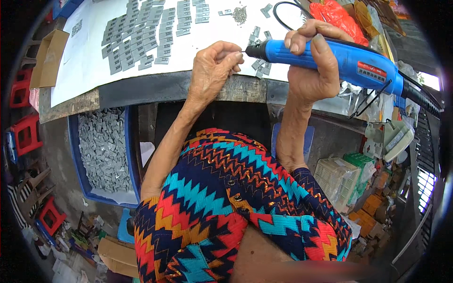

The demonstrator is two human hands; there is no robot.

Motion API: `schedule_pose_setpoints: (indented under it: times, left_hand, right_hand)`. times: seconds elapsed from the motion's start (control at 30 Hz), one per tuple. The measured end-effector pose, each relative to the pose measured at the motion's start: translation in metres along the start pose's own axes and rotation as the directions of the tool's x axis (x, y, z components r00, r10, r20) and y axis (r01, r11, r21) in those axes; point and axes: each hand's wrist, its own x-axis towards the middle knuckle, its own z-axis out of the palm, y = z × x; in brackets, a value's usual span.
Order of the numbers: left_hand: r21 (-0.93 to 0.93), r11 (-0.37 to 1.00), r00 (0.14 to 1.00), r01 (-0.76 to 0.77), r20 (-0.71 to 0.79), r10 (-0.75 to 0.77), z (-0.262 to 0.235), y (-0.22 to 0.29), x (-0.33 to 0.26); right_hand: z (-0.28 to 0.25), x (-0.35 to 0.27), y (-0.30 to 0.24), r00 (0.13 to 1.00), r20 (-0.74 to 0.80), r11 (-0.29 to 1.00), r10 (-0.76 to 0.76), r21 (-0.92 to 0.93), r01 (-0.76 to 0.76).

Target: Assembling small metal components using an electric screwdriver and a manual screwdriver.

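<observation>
My right hand (315, 66) is wrapped round a blue electric screwdriver (351, 61), held level above the table's front edge with its black nose pointing left. At that nose, the fingers of my left hand (211, 68) are pinched together by the thin bit; whatever is between them is too small to make out. Beneath and behind the nose lie a few loose grey clip-like parts (259, 68). Farther back on the white sheet is a small heap of tiny metal screws (239, 15). Many flat grey parts (134, 40) are laid in slanting rows to the left.
Below the table at left, a blue bin (75, 160) holds many grey parts. An open cardboard box (49, 56) stands at the left table edge. A red plastic bag (337, 21) sits at the back right. Crates (335, 181) stand on the floor at right, red stools (26, 134) at left.
</observation>
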Motion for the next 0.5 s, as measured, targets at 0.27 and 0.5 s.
schedule_pose_setpoints:
  times: [0.27, 0.5]
  left_hand:
    - [-0.323, 0.945, 0.998, 0.055, 0.056, -0.039, -0.005, -0.002, -0.003]
    - [-0.655, 0.73, 0.976, 0.195, 0.207, -0.075, -0.01, -0.009, -0.005]
  right_hand:
    - [-0.002, -0.002, -0.009, 1.0, 0.007, 0.999, 0.012, 0.049, -0.012]
    - [-0.001, -0.002, -0.015, 0.998, -0.045, 0.985, 0.053, 0.166, -0.045]
